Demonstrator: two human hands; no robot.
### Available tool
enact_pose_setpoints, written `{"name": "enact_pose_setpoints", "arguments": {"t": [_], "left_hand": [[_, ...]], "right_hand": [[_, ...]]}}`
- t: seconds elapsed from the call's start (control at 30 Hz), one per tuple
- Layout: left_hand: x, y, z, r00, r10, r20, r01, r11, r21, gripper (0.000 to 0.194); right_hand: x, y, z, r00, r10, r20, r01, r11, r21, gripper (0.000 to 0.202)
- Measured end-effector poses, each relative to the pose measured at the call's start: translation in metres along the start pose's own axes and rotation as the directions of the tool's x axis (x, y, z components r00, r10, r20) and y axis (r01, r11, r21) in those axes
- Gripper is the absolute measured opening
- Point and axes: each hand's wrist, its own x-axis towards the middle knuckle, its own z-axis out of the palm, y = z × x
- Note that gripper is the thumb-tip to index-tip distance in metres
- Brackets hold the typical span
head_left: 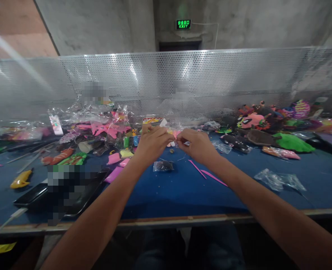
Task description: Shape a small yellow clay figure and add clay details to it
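Note:
My left hand (154, 141) and my right hand (196, 144) meet over the middle of the blue table, fingertips almost touching. Both are closed in a pinch, with the fingers bent inward. What they hold, if anything, is too small and hidden to name; bits of pink and white show around the fingertips. Just below them lies a tiny brownish lump (171, 151). Nearer to me is a small clear packet with dark contents (163, 166). Two thin magenta strips (213, 177) rest beside my right forearm. Pink and yellow soft packets (114, 158) lie left of my left wrist.
A phone (32, 195) with a white cable and a black tablet-like slab (88, 193) lie at the left front. Clear wrappers (280, 180) sit at the right. Colourful clay-like figures (256, 123) and plastic bags (98, 120) crowd the back, before a perforated metal screen (143, 78).

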Motion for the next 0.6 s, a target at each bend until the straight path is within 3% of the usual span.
{"name": "enact_pose_setpoints", "arguments": {"t": [0.17, 0.3, 0.5, 0.6], "left_hand": [[-0.002, -0.006, 0.008, 0.995, -0.077, -0.062, 0.074, 0.996, -0.058, 0.021], [-0.004, -0.010, 0.007, 0.985, -0.109, -0.133, 0.094, 0.989, -0.111, 0.019], [-0.002, -0.008, 0.006, 0.968, -0.116, -0.221, 0.077, 0.981, -0.179, 0.016], [-0.001, -0.005, 0.007, 0.935, -0.217, -0.281, 0.136, 0.951, -0.278, 0.017]], "right_hand": [[0.009, 0.006, 0.000, 0.978, 0.150, 0.144, -0.165, 0.981, 0.104, 0.010], [0.011, 0.009, 0.004, 0.955, 0.255, 0.153, -0.284, 0.934, 0.215, 0.012], [0.010, 0.003, 0.007, 0.957, 0.253, 0.142, -0.288, 0.889, 0.357, 0.016], [0.012, -0.006, 0.006, 0.956, 0.268, 0.115, -0.291, 0.837, 0.464, 0.019]]}}
